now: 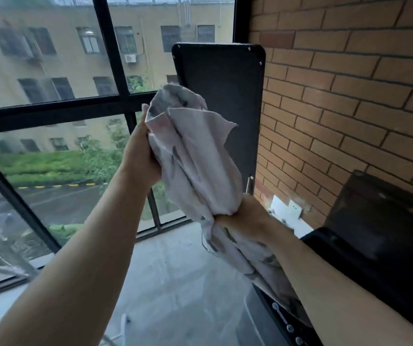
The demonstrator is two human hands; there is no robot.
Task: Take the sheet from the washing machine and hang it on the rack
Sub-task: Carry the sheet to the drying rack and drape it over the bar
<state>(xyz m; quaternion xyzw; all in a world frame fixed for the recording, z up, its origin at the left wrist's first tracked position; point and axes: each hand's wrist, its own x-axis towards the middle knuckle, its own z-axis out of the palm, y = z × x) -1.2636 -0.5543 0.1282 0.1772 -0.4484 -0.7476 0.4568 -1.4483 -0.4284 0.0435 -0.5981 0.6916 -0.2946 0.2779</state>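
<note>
**Around the sheet**

The sheet (pixel 195 156) hangs bunched between two hands. The left hand (pixel 138 151) grips its upper left edge, and the right hand (pixel 245 218) grips round it lower down. Below and right of the sheet, its tail runs down to the washing machine (pixel 282 318). Directly behind the sheet stands an upright panel (pixel 225 78). The brick wall (pixel 350 83) is to the sheet's right, the window (pixel 50 108) to its left and behind it, and the floor (pixel 175 270) beneath it.
</note>
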